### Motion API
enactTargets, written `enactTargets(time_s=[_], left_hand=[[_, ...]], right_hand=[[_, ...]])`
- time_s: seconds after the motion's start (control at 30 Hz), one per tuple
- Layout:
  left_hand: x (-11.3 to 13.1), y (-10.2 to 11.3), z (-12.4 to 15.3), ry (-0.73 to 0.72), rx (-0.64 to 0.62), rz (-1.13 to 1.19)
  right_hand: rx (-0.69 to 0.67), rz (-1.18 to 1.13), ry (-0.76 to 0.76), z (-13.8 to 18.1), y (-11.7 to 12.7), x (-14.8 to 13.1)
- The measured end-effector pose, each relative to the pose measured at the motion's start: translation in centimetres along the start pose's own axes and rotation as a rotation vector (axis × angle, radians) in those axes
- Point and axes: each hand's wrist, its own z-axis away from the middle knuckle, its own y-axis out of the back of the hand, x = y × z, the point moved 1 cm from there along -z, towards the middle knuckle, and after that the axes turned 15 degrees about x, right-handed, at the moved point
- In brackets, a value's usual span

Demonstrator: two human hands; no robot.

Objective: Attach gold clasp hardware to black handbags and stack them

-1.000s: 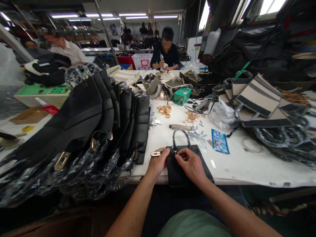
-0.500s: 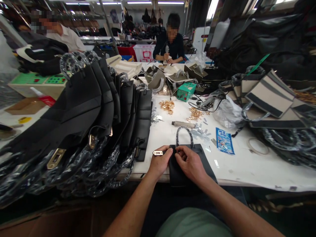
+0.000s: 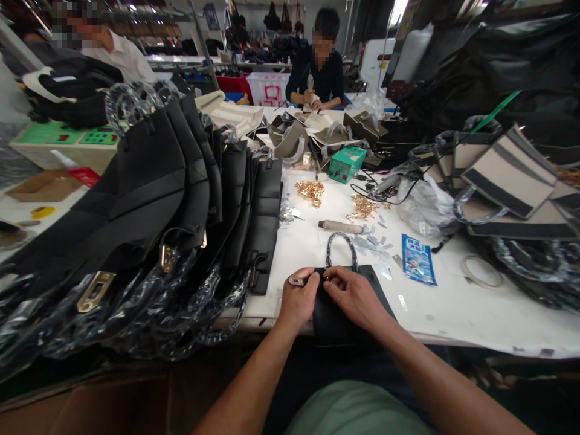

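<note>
A black handbag panel (image 3: 333, 314) lies at the table's front edge, its plastic-wrapped handle (image 3: 342, 238) standing up at the far side. My left hand (image 3: 296, 302) is closed on the panel's left edge, thumb on top. A gold metal clasp plate (image 3: 296, 281) sticks out beside that thumb. My right hand (image 3: 356, 296) is closed in a pinch over the panel, close to the left fingertips. A tiny glint shows at its fingertips, too small to name.
Black bag pieces (image 3: 149, 163) are stacked at left. Beyond the handle lie a grey roller (image 3: 341, 227), metal strips (image 3: 371, 244), gold fittings (image 3: 310, 192) and a green box (image 3: 347, 164). A blue packet (image 3: 418, 260) and beige panels (image 3: 510, 172) lie right. A co-worker (image 3: 317, 72) sits opposite.
The view has shifted slightly. The gold clasp plate beside my left thumb has tilted and looks darker. Both hands stay on the panel, with only small finger movement.
</note>
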Motion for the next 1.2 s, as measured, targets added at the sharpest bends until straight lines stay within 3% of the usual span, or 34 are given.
enactTargets(time_s=[0.27, 0.47, 0.7, 0.77, 0.87, 0.97, 1.07, 1.2], left_hand=[[0.7, 0.6, 0.0, -0.117, -0.064, -0.079], [1.1, 0.4, 0.2, -0.196, -0.077, -0.093], [-0.2, 0.5, 0.1, -0.033, 0.099, -0.080], [-0.2, 0.4, -0.1, -0.028, 0.119, -0.058], [0.4, 0.0, 0.2, -0.003, 0.132, 0.031], [1.2, -0.4, 0.5, 0.059, 0.020, 0.097], [1.5, -0.5, 0.6, 0.097, -0.076, 0.065], [1.5, -0.7, 0.3, 0.134, -0.072, 0.090]], right_hand=[[0.015, -0.179, -0.138, -0.3, -0.1, 1.1], [0.027, -0.113, -0.074, -0.5, -0.5, 0.4], [0.049, -0.331, -0.097, 0.1, 0.1, 0.0], [0.079, -0.313, -0.042, 0.3, 0.6, 0.0], [0.259, -0.126, 0.145, 0.4, 1.9, 0.2], [0.428, 0.064, 0.314, 0.0, 3.5, 0.7], [0.404, 0.200, 0.388, -0.7, 4.5, 1.3], [0.246, 0.247, 0.454, -1.4, 4.7, 1.6]])
